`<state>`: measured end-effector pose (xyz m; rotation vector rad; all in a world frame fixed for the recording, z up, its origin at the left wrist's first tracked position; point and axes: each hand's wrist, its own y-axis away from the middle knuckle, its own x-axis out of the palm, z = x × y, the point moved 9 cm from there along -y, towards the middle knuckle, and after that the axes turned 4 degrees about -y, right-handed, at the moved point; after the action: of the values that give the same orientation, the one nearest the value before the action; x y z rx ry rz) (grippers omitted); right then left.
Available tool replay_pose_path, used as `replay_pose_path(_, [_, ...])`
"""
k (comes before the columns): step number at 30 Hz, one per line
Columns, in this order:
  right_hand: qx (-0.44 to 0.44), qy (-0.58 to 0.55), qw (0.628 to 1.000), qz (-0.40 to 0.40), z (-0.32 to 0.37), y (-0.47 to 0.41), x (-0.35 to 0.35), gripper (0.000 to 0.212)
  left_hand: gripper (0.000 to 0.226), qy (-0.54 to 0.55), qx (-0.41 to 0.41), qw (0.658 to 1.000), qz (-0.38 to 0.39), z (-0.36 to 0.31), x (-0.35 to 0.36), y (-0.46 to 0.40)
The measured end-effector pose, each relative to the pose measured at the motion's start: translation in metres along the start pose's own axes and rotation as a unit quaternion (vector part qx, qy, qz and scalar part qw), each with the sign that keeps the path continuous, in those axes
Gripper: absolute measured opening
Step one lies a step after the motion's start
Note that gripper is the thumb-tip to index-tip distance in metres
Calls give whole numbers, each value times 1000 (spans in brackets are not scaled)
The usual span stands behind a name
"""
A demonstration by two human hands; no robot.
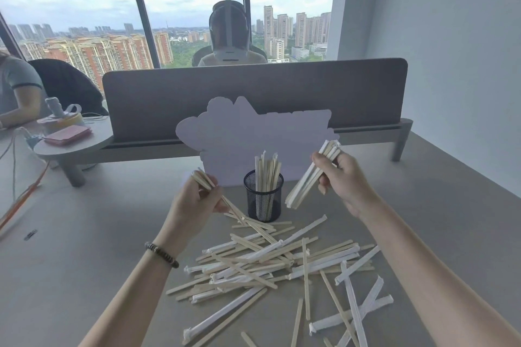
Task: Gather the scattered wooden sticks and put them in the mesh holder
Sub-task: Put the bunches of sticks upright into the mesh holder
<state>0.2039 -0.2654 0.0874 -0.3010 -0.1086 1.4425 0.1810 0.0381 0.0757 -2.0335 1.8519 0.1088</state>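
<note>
Head view, the only one:

Holder [263,197] stands upright on the desk [112,234], just in front of a pale cutout board [239,135]. It is partly filled: a bunch of sticks [266,172] stands in it, tops above the rim. Some look paper-wrapped, some bare.

Left hand [194,203] is raised left of the holder, fingers curled round a small bundle [205,182]. The bundle's lower ends slant down toward the near pile; I can't tell if they touch it. Beaded bracelet [162,255] on that wrist.

Right hand [344,177] is raised right of the holder, fingers and thumb wrapped round a thicker bundle [310,175] of mostly wrapped sticks. It is tilted, lower end pointing down-left toward the holder, near it but clear of the rim.

Pile [282,262] is still large: wrapped and bare sticks crisscross on the desk between the forearms and out to the right, with a few strays at the bottom edge.

Progress, my estimate: well under half. Done: one load in the holder. In hand: two bundles, not yet dropped in. Left: both bundles, then most of the pile, so several more grabs. Room in the holder looks limited next to what remains, so fit may get tight.

Background: grey divider [253,87], a person seated behind it, another at far left, bottle [57,110] and pink case [67,134] on a side shelf.
</note>
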Motion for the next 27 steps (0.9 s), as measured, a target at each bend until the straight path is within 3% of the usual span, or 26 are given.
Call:
replay_pose_path(6, [20, -20, 1000, -10, 8, -38, 19, 23, 8, 69, 14, 997, -33, -23, 0, -33])
replay_pose_path(12, [13, 34, 999, 8, 10, -64, 46, 18, 12, 72, -5, 997, -38, -26, 10, -58])
replay_pose_path(23, [-9, 193, 979, 69, -23, -74, 74, 21, 19, 14, -40, 999, 3, 5, 31, -77])
replay_pose_path(27, [-30, 247, 966, 66, -26, -71, 74, 32, 31, -65, -20, 997, 21, 10, 35, -80])
